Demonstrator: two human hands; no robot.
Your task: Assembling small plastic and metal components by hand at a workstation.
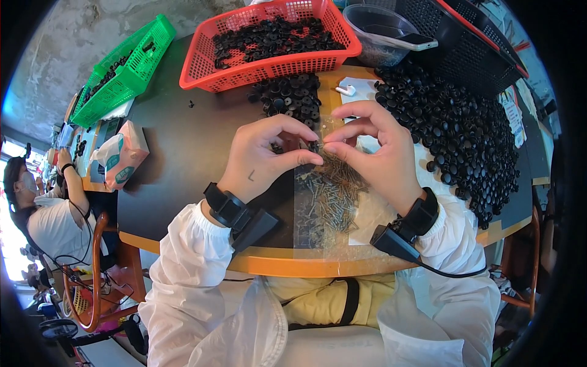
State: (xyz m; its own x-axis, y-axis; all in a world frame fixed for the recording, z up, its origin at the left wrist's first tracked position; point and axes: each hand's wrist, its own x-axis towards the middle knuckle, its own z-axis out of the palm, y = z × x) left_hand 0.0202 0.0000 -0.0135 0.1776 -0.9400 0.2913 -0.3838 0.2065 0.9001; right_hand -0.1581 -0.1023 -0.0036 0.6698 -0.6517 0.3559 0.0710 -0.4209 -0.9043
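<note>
Over the table's middle, my left hand pinches a small round black cap between thumb and fingers, mostly covered by the fingertips. Close beside it, my right hand has thumb and forefinger pressed together; what they hold, if anything, is too small to tell. Below my fingertips, a heap of small metal screws lies on a clear plastic sheet. Just beyond my left hand sits a small pile of black caps. A large heap of glossy black caps spreads to the right of my right hand.
A red basket of black parts stands at the back, a green basket at far left. Back right are a clear tub, a phone and a black basket. Tissues stand left; a co-worker sits beyond.
</note>
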